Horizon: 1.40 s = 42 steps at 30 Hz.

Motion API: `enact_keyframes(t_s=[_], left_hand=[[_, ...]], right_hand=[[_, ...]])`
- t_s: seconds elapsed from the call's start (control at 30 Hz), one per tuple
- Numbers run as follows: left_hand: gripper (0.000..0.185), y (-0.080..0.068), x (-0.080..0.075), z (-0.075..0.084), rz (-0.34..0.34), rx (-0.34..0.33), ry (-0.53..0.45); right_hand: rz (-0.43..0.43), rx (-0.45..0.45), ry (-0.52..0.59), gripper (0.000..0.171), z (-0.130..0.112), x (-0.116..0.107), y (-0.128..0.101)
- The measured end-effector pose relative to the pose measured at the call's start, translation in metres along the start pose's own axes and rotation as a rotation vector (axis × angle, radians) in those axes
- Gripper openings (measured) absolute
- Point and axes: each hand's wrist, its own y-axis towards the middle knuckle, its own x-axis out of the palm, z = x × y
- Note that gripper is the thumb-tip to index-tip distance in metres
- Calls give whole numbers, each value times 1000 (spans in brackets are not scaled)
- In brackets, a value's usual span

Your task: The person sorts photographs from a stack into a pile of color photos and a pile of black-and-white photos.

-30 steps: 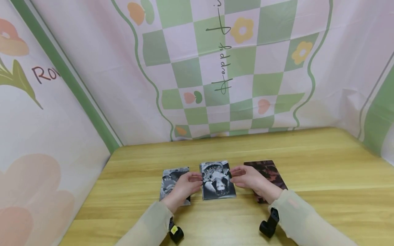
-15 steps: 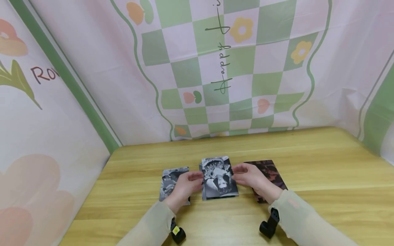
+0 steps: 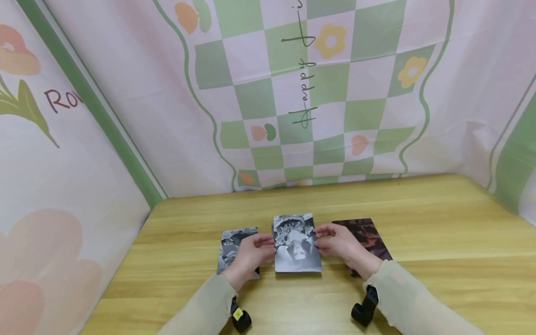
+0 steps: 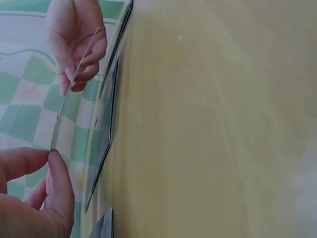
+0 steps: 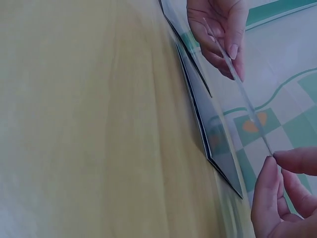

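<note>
Between my two hands is a black-and-white photo card [image 3: 296, 246] with an upside-down figure on it. My left hand [image 3: 252, 255] pinches its left edge, thumb against fingers. Its right edge is pinched by my right hand [image 3: 341, 243]. Both wrist views show this card edge-on, as a thin strip [image 4: 58, 116], raised off the table. Below it lie other flat cards [image 5: 208, 134] with slightly bent edges; in the head view they are mostly hidden. Another black-and-white photo card [image 3: 229, 246] lies left, partly under my left hand.
A dark reddish card [image 3: 370, 238] lies to the right, partly covered by my right hand and wrist. The wooden table [image 3: 188, 214] meets a patterned cloth [image 3: 326, 111] at its back edge. Black wrist cameras [image 3: 363, 312] hang under both sleeves.
The middle card has risen off the cards below, swung slightly right, then back left. Its surface looks brighter now. Both hands keep hold of its edges and have barely moved.
</note>
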Motion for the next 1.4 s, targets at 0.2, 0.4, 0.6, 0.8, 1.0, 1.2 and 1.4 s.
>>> enact_keyframes(t_s=[0.2, 0.4, 0.6, 0.8, 1.0, 1.2, 1.4], left_hand=[[41, -4, -7, -1, -7, 4, -10], [42, -9, -19, -3, -7, 13, -9], [42, -13, -32, -5, 35, 16, -15], [42, -18, -48, -4, 60, -9, 5], [42, -23, -64, -6, 125, -44, -2], [43, -28, -80, -8, 156, -51, -14], [44, -32, -96, -10, 180, -41, 46]], right_hand=[[-7, -3, -5, 36, 0, 7, -1], [-13, -7, 8, 34, -1, 18, 1], [-44, -4, 59, 35, -4, 32, 4], [-30, 14, 69, 31, -8, 51, 11], [-17, 16, 73, 27, -13, 71, 17], [-13, 8, 65, 27, -19, 90, 19], [-42, -23, 22, 29, -23, 106, 23]])
